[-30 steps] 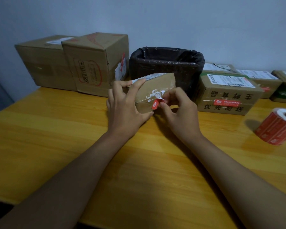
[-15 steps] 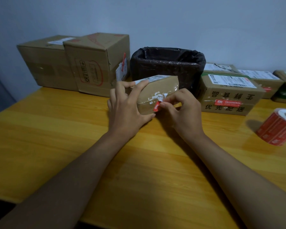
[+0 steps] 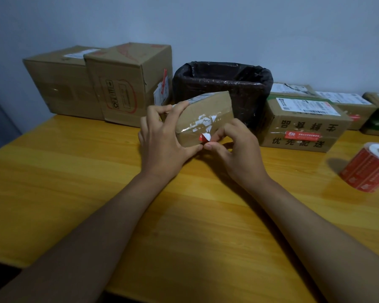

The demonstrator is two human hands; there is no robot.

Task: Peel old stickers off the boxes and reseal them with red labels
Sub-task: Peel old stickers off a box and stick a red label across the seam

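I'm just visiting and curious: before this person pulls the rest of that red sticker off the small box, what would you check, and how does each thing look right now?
1. Box steadied: ok. The left hand grips the small box, tilted up off the table.
2. Sticker caught: ok. The right hand pinches the red sticker, its white back curled outward.
3. Sticker coming off whole: not ok. White torn scraps remain on the box face.
4. Place for waste: ok. The black-lined bin stands open just behind.
5. New labels ready: ok. The red label roll lies on the table at right.
6. Box flaps closed: cannot tell.

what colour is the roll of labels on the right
Red with a white core, seen in the head view: roll.
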